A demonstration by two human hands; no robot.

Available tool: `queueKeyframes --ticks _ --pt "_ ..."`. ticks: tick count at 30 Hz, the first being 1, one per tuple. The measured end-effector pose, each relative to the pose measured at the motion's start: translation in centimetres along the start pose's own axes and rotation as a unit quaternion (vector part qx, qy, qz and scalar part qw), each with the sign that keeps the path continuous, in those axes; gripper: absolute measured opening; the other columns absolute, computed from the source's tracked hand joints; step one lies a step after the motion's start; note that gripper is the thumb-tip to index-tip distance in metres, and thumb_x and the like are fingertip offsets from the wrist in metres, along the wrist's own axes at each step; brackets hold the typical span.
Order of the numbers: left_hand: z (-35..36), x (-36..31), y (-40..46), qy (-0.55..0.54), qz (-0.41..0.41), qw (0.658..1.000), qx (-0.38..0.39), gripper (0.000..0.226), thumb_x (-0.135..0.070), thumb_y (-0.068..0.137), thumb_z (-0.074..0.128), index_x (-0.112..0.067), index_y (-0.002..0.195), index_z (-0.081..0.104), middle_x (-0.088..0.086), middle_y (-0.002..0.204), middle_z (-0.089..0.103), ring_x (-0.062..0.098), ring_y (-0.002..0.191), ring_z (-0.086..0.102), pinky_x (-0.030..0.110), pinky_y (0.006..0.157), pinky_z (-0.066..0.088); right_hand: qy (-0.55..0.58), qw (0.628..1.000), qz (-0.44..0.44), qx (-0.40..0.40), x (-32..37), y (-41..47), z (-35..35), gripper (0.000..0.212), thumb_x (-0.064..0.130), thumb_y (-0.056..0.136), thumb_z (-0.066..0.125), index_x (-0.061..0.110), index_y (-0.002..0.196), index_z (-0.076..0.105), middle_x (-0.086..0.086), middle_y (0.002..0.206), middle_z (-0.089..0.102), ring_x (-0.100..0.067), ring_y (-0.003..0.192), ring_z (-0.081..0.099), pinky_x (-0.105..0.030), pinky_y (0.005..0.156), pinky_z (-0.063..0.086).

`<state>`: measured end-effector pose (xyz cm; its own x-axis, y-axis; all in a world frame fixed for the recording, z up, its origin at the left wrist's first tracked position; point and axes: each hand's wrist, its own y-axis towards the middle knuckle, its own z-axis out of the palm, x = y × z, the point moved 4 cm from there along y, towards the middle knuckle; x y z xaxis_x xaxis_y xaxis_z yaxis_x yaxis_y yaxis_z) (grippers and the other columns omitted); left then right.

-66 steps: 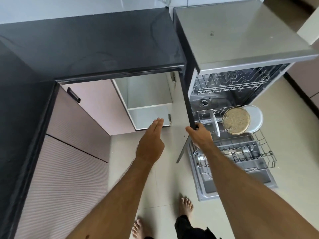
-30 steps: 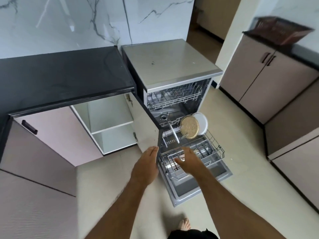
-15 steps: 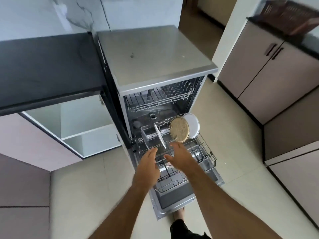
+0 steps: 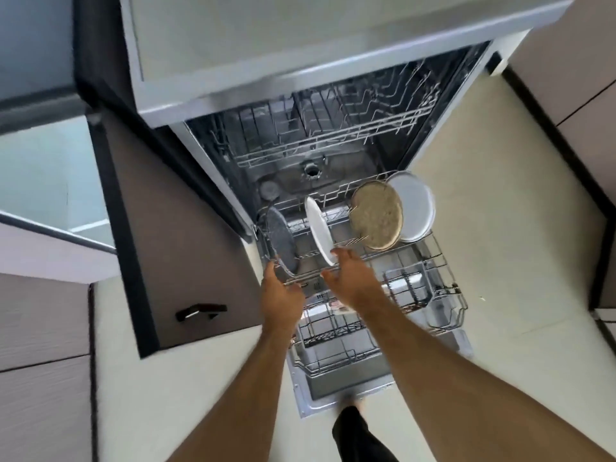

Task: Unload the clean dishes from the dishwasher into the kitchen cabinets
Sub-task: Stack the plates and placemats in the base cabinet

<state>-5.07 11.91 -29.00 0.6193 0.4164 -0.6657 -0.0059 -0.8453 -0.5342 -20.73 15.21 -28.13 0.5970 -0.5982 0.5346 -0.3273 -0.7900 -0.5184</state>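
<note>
The dishwasher [image 4: 300,71] stands open with its lower rack [image 4: 433,278] pulled out over the dropped door. Standing on edge in the rack are a dark speckled plate [image 4: 282,241] at the left, a white plate [image 4: 319,235] beside it, a beige speckled plate [image 4: 378,220] and a larger white plate [image 4: 418,208] behind that. My left hand [image 4: 280,301] reaches to the lower rim of the dark plate, fingers straight. My right hand [image 4: 350,278] is spread open just below the white plate, fingertips near its edge. Neither hand holds anything.
The upper rack [image 4: 333,135] inside the dishwasher holds nothing visible. An open cabinet door [image 4: 186,235] with a dark handle [image 4: 200,311] hangs just left of the rack. The open cabinet [image 4: 50,181] with shelves lies at far left. Closed cabinets [image 4: 583,78] line the right.
The view has dropped closer to the dishwasher. Both hands have moved forward over the lower rack, the left to the dark plate and the right to the white plate.
</note>
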Motion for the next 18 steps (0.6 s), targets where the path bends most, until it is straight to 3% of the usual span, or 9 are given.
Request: queueKeyframes --ticks 2,6,9,11,14,18 --pt "1.2 1.8 1.6 -0.032 -0.060 0.998 -0.012 0.069 -0.008 0.091 0.064 -0.010 0.150 0.029 0.003 0.140 0.048 0.013 0.117 0.047 0.021 0.098 0.033 0.008 1.000 0.018 -0.001 -1.8 2.3 1.8 0.055 0.035 0.098 0.058 0.008 0.144 0.043 -0.016 0.143 0.045 -0.034 0.119 0.057 -0.042 0.101 0.048" --pt "4.1 5.8 6.7 -0.017 -0.105 0.994 -0.037 0.077 -0.009 0.084 0.071 -0.007 0.150 0.030 0.014 0.148 0.043 0.028 0.132 0.047 0.037 0.110 0.040 0.028 0.998 0.049 -0.003 -4.5 7.4 5.8 0.056 0.031 0.095 0.062 0.010 0.143 0.041 -0.017 0.139 0.048 -0.036 0.117 0.059 -0.050 0.099 0.052" --pt "6.0 8.2 11.3 -0.001 -0.091 0.993 -0.081 0.073 -0.019 0.070 0.074 -0.018 0.136 0.043 0.012 0.127 0.058 0.031 0.113 0.060 0.042 0.098 0.051 0.020 0.999 0.044 -0.014 -5.0 11.1 7.6 0.059 0.030 0.094 0.065 0.010 0.142 0.038 -0.019 0.134 0.051 -0.039 0.119 0.058 -0.053 0.097 0.052" --pt "7.2 8.7 13.7 0.003 -0.096 0.990 -0.099 0.063 -0.021 0.069 0.078 -0.020 0.124 0.048 0.003 0.111 0.062 0.025 0.098 0.064 0.033 0.089 0.053 0.017 0.999 0.038 -0.031 -5.2 13.7 8.3 0.064 0.031 0.092 0.067 0.009 0.143 0.036 -0.020 0.133 0.053 -0.040 0.119 0.058 -0.053 0.096 0.052" --pt "8.0 7.0 15.5 -0.013 -0.095 0.990 -0.103 0.063 -0.018 0.074 0.080 -0.010 0.128 0.049 0.008 0.114 0.066 0.027 0.102 0.065 0.029 0.088 0.051 0.014 0.998 0.042 -0.050 -5.5 16.6 9.2 0.062 0.034 0.092 0.068 0.009 0.139 0.039 -0.020 0.127 0.059 -0.040 0.112 0.062 -0.052 0.092 0.055" --pt "8.7 7.3 17.5 -0.018 -0.093 0.984 -0.152 0.068 -0.023 0.081 0.079 -0.015 0.139 0.046 0.008 0.124 0.065 0.030 0.111 0.063 0.029 0.088 0.050 0.002 0.998 0.025 -0.060 -6.3 18.8 10.6 0.044 0.031 0.097 0.057 0.013 0.134 0.041 -0.022 0.113 0.066 -0.036 0.090 0.069 -0.050 0.075 0.061"
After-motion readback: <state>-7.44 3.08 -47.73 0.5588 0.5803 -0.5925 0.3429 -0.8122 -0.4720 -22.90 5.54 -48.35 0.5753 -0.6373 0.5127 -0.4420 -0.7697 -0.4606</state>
